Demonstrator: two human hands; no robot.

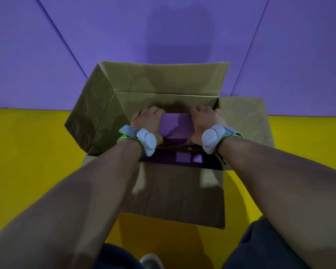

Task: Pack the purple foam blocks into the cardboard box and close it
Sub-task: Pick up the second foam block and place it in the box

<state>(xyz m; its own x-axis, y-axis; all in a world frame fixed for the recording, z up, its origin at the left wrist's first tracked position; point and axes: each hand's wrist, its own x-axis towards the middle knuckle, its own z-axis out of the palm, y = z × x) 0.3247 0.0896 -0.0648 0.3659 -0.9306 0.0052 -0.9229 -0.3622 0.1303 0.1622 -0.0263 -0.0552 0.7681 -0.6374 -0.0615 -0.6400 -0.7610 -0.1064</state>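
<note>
Open box (163, 80) at frame centre, left hand (146, 121) and right hand (206, 121) inside, fingers curled around ends of purple block (176, 126), more blocks (182, 158) below

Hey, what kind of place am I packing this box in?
Probably a padded play or recording room: purple foam wall panels, a yellow mat floor, and tracker bands on both wrists.
</note>
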